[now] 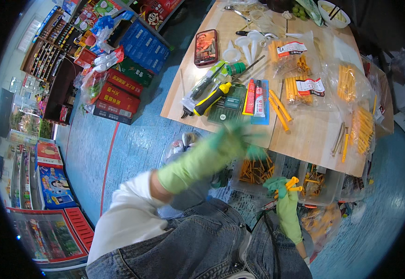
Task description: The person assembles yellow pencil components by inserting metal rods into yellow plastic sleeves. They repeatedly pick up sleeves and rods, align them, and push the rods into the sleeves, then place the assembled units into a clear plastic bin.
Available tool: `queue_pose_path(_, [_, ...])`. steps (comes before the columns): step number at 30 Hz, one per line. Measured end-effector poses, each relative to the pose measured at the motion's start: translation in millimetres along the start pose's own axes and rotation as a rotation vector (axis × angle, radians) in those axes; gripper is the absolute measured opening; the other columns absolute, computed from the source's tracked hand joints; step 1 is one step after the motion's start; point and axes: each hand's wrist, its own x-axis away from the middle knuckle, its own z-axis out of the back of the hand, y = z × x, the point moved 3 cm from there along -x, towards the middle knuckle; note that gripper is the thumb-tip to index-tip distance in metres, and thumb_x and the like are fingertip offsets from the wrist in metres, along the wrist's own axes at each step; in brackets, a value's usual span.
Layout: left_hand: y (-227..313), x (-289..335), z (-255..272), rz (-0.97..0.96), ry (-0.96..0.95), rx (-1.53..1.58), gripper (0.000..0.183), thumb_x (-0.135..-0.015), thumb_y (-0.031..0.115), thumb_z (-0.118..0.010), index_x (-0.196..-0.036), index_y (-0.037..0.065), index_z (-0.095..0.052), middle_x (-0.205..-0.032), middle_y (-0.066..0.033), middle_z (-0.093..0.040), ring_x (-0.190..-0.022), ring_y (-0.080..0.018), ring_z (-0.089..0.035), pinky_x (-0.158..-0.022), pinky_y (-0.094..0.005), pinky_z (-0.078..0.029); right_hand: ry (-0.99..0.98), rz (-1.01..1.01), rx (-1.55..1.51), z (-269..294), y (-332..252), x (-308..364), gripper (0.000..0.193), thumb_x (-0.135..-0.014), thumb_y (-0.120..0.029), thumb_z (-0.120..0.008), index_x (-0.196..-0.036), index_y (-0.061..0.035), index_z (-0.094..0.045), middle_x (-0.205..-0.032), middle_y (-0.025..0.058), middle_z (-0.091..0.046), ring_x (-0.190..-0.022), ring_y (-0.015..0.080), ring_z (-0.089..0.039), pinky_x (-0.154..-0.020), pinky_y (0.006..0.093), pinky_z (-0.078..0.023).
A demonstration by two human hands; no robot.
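My left hand point(228, 144), in a green and light-green glove, is smeared by motion in front of the table's near edge. Whether its fingers hold anything cannot be made out. Lower right, my right hand point(284, 197) wears a matching glove and is closed around several yellow plastic wall plugs point(293, 182), their flared ends sticking out. Between and beyond the hands, an open plastic bin point(257, 171) holds many loose orange-yellow plugs. Beside it, a second clear bin point(313, 182) holds more. Two yellow plugs point(280, 110) lie loose on the wooden table point(300, 139).
On the table are a yellow-black screwdriver point(212, 99), red and white glue tubes point(254, 98), a dark tin point(206, 48), white nozzles point(254, 43) and bagged plugs point(299, 89). Long screws point(338, 139) lie at the right. Stacked cartons point(119, 93) stand on the blue floor at the left.
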Motion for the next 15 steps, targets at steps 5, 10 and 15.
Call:
queue_pose_path(5, [-91,25,-33,0.459,-0.231,0.304,0.082,-0.087,0.060,-0.044,-0.147,0.014,-0.011,-0.129,-0.0206,-0.048,-0.094,-0.0320,-0.064,-0.087,-0.0403,-0.051,0.250,-0.020,-0.225,18,-3,-11,0.030,-0.095,-0.030,-0.049,-0.098,-0.0005,-0.055,-0.100,0.0113,-0.061,-0.085,0.0179,-0.059,-0.072,0.0318,-0.049])
queue_pose_path(10, [-99,13,-23,0.320,0.000,0.603,0.070,-0.085,0.052,-0.055,-0.142,0.022,-0.028,-0.141,-0.0141,-0.038,-0.119,-0.0378,-0.048,-0.097,-0.0535,-0.041,0.325,-0.040,-0.108,26,2,-8,0.033,-0.097,-0.024,-0.043,-0.114,0.0011,-0.057,-0.107,0.0089,-0.061,-0.099,0.0181,-0.057,-0.087,0.0308,-0.045])
queue_pose_path(15, [-104,10,-14,0.220,-0.138,0.570,0.070,-0.087,0.060,-0.044,-0.145,0.029,-0.022,-0.151,-0.0111,-0.022,-0.113,-0.0364,-0.051,-0.100,-0.0517,-0.035,0.170,0.117,-0.141,21,-8,4,0.039,-0.099,-0.024,-0.042,-0.125,0.0037,-0.050,-0.108,0.0093,-0.061,-0.097,0.0169,-0.059,-0.087,0.0305,-0.046])
